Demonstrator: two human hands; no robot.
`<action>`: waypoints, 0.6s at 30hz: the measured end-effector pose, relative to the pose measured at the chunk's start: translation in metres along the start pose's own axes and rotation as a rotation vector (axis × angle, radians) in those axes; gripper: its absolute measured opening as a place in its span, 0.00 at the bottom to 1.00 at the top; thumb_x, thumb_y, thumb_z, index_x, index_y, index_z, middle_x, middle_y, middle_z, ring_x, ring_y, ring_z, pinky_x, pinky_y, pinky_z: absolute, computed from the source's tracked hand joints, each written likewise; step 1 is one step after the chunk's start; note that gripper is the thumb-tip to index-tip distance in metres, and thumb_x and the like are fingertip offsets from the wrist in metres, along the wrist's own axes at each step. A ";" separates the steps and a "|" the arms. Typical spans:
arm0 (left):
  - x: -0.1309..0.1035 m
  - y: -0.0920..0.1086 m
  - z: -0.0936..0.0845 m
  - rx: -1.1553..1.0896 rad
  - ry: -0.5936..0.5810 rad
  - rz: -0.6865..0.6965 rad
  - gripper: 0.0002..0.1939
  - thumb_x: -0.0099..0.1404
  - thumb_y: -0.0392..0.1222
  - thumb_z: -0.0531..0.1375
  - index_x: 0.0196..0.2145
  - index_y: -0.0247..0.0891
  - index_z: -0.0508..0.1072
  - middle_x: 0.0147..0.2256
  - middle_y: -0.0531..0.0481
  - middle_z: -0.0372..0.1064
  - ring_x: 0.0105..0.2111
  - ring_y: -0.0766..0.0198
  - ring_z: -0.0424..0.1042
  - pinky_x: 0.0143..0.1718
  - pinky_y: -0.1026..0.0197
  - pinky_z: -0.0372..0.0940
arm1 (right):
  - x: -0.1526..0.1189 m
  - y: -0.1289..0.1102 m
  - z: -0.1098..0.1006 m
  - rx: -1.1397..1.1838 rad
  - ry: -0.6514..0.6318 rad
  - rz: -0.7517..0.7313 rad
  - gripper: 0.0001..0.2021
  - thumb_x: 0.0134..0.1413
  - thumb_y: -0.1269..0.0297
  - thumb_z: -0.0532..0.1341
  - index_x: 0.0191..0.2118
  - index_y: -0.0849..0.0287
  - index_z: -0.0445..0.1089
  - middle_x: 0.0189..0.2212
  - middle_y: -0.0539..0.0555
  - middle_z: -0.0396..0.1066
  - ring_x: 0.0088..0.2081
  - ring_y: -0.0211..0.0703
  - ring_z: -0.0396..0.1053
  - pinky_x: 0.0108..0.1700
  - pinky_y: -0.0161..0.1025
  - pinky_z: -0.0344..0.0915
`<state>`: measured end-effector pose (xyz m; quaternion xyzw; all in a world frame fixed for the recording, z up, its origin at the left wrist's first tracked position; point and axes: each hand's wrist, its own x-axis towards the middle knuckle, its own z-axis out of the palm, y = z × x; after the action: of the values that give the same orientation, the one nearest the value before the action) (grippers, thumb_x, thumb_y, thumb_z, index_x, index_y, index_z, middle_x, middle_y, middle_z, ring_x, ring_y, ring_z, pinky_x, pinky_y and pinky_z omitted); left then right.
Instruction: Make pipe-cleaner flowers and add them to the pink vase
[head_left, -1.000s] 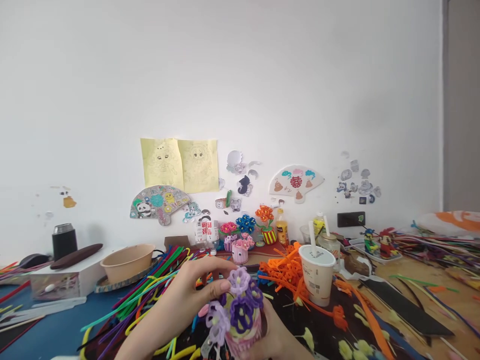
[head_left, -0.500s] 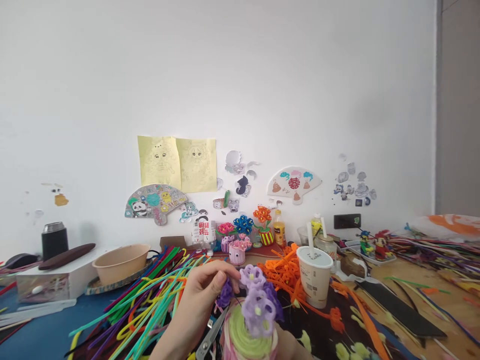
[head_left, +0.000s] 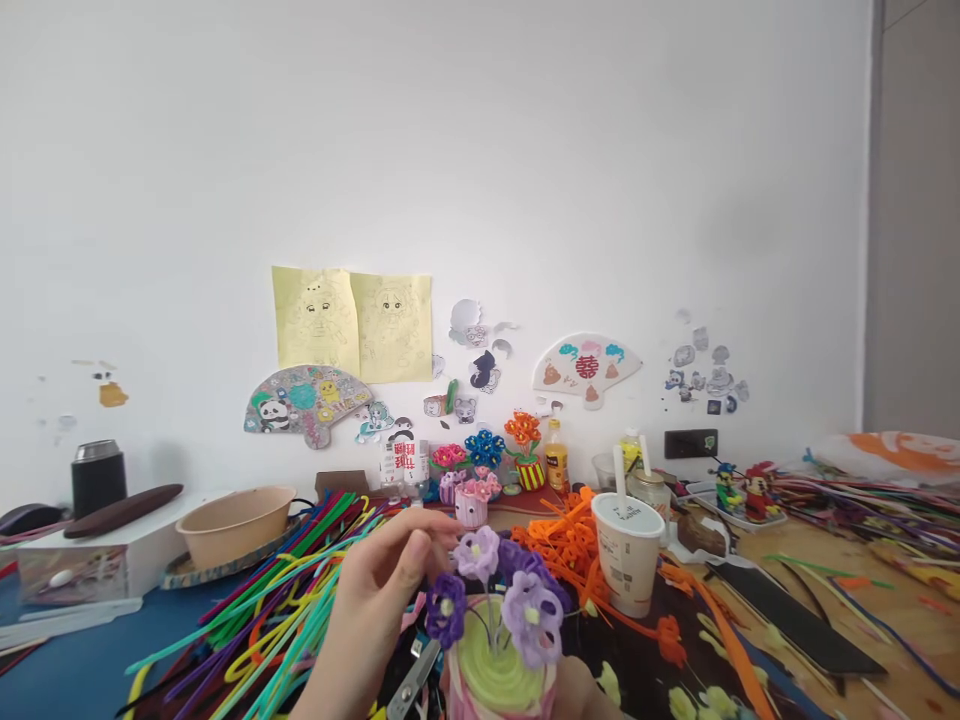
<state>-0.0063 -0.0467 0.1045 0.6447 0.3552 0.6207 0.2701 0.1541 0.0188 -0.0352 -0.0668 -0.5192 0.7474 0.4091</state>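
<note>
A pink and white pot (head_left: 459, 690) with a coiled pale green top (head_left: 501, 682) stands low in the centre. Several fuzzy flowers rise from it on thin stems: a light purple one (head_left: 532, 618), another light purple one (head_left: 476, 553) further back, and a dark purple one (head_left: 446, 610) at the left. My left hand (head_left: 386, 580) is beside the flowers, its fingers bent behind the rear light purple bloom; the fingertips are partly hidden. Against the pot's right side lies my right hand (head_left: 583, 690), holding it, mostly hidden by pot and flowers. Scissors (head_left: 412, 680) lie left of the pot.
Coloured pipe cleaners (head_left: 277, 620) spread at the left, beside a beige bowl (head_left: 236, 528). Orange pieces (head_left: 562, 540) and a lidded paper cup (head_left: 627, 555) with a straw are to the right. A black flat object (head_left: 795, 618) lies further right. Small finished flower pots (head_left: 529, 470) stand by the wall.
My left hand has shifted slightly left and up. The flowers stand further apart, with the dark purple one now facing forward and the stems showing. The view has moved slightly.
</note>
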 end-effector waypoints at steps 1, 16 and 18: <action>-0.002 0.005 -0.004 0.090 0.006 0.038 0.17 0.62 0.56 0.56 0.34 0.42 0.77 0.25 0.54 0.69 0.27 0.66 0.67 0.30 0.68 0.61 | 0.000 0.001 -0.001 0.006 -0.013 0.001 0.16 0.60 0.60 0.60 0.51 0.60 0.66 0.50 0.57 0.68 0.48 0.49 0.69 0.49 0.52 0.67; -0.026 0.015 0.001 0.530 -0.005 0.251 0.12 0.61 0.46 0.61 0.44 0.51 0.72 0.38 0.57 0.75 0.33 0.67 0.74 0.33 0.69 0.68 | -0.006 -0.014 0.006 -0.018 0.005 -0.101 0.15 0.60 0.62 0.60 0.52 0.59 0.65 0.49 0.56 0.68 0.45 0.47 0.70 0.45 0.49 0.70; -0.026 0.014 0.002 0.582 0.006 0.269 0.13 0.62 0.46 0.60 0.46 0.51 0.71 0.42 0.56 0.74 0.38 0.65 0.74 0.35 0.68 0.68 | -0.004 -0.018 0.009 -0.031 0.009 -0.111 0.15 0.60 0.62 0.60 0.52 0.59 0.65 0.49 0.56 0.68 0.45 0.47 0.70 0.45 0.49 0.70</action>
<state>-0.0022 -0.0756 0.0995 0.7343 0.4302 0.5250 -0.0109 0.1615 0.0118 -0.0172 -0.0476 -0.5320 0.7150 0.4511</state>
